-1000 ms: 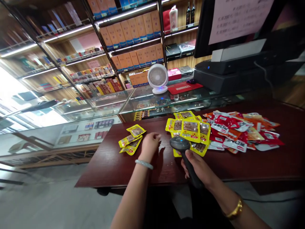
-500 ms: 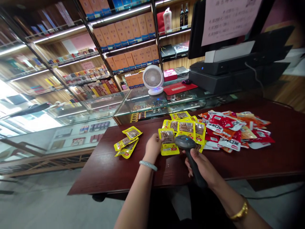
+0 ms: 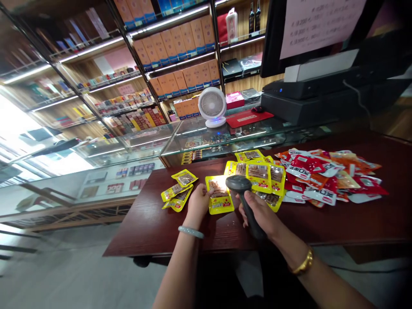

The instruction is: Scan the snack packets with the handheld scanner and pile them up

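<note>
My right hand (image 3: 258, 213) is wrapped round the handle of a dark grey barcode scanner (image 3: 238, 183). The scanner's head faces a yellow snack packet (image 3: 220, 201), and a bright patch of light falls on that packet's top. At the packet's left edge my left hand (image 3: 198, 200) pinches it, thumb on its face and the other fingers partly hidden. Left of this hand lies a small group of yellow packets (image 3: 180, 189). More yellow packets (image 3: 258, 172) overlap behind the scanner.
A heap of red, orange and white packets (image 3: 322, 171) covers the table's right part. Behind the dark red table (image 3: 144, 223) stand a glass display counter (image 3: 186, 139), a white fan (image 3: 212, 105) and a black cash-register set (image 3: 309, 101). Stocked shelves line the wall.
My left hand has drawn the yellow packet left, apart from the overlapping packets. The scanner has shifted left with my right hand, and light now shows on the packet.
</note>
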The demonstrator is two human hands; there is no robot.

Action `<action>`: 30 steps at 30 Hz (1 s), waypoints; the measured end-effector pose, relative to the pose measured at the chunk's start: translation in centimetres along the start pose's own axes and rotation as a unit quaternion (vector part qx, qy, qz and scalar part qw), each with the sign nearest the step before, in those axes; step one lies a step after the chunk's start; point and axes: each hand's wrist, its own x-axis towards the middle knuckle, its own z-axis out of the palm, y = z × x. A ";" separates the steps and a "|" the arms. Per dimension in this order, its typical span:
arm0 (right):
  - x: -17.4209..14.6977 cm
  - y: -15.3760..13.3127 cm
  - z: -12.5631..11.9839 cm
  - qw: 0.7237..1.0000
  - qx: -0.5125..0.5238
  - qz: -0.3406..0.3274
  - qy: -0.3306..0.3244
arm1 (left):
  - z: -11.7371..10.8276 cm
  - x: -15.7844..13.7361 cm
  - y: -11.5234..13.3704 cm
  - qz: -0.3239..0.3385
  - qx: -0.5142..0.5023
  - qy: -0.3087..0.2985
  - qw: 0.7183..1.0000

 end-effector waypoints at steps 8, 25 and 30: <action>-1.3 0.5 -0.8 1.000 0.009 0.021 0.005 | -5.7 2.3 1.8 0.012 0.115 0.298 0.948; -4.2 -1.2 -4.7 0.995 0.011 -0.025 0.094 | 9.0 2.3 9.2 0.022 -0.019 -0.153 0.988; -3.8 -2.1 -5.1 0.992 0.024 -0.031 0.121 | 6.8 1.6 6.1 0.017 -0.099 -0.092 0.991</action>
